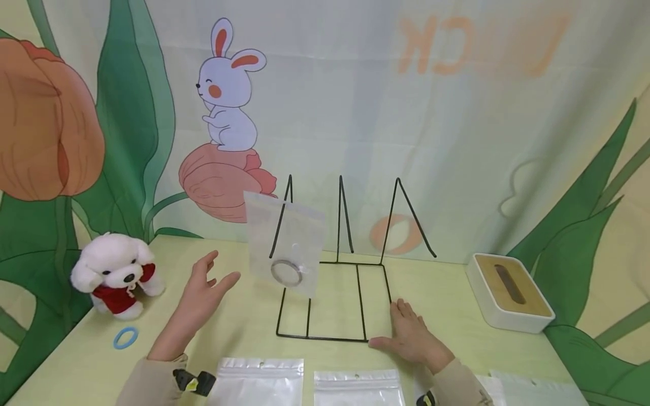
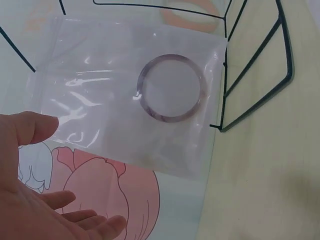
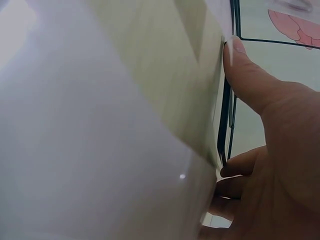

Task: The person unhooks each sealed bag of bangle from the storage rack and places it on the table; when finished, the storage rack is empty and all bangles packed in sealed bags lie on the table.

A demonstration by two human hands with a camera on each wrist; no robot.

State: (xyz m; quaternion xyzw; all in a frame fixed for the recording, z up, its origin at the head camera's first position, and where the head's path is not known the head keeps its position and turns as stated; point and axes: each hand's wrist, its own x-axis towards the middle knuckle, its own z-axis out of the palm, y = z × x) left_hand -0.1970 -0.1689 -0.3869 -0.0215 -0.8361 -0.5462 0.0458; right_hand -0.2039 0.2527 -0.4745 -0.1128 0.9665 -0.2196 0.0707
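A black wire rack [image 1: 335, 339] with three upright prongs stands mid-table. On its left prong hangs a clear plastic bag [image 1: 264, 237], and a pale purple bangle [image 2: 143, 95] lies inside it. My left hand [image 1: 205, 293] is raised to the left of the bag, thumb and fingers spread, holding nothing. In the left wrist view the thumb overlaps the bag's edge. At the rack's front right corner rests my right hand [image 1: 410, 336], its fingers along the side wire and its thumb at the front wire.
Several zip bags [image 1: 261, 375] lie along the near edge. A white plush dog [image 1: 114, 270] in red sits at the left, behind a blue ring [image 1: 125, 338]. A tissue box [image 1: 510, 290] stands at the right. Behind the table hangs a printed curtain [image 1: 330, 113].
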